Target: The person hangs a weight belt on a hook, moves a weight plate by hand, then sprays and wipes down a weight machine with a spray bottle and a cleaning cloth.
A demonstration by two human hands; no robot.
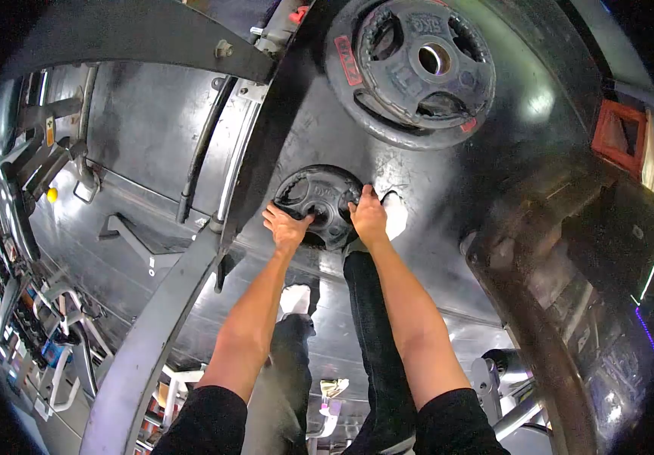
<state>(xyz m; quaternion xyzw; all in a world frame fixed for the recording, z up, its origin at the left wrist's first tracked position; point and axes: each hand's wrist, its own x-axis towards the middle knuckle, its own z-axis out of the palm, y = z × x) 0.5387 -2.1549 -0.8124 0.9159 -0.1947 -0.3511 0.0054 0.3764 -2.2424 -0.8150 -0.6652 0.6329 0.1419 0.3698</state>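
Low in front of me, a black weight plate (316, 186) with cut-out grips and a center hole sits between both my hands. My left hand (289, 226) wraps the plate's left rim, thumb reaching in toward the center. On the opposite side, my right hand (369, 217) grips the right rim, its fingers curled at the cut-out. Beyond it, larger black weight plates lie stacked on the dark floor, the top plate (404, 67) showing a metal-lined center hole and raised lettering. A red label marks the lower plate (348, 62).
A grey metal frame beam (152, 341) rises at the left, with a dark upright beyond it. To the right stands a brown curved machine part (528, 334). A red-framed box (619, 136) is at the far right. My white shoes (296, 299) are on the floor.
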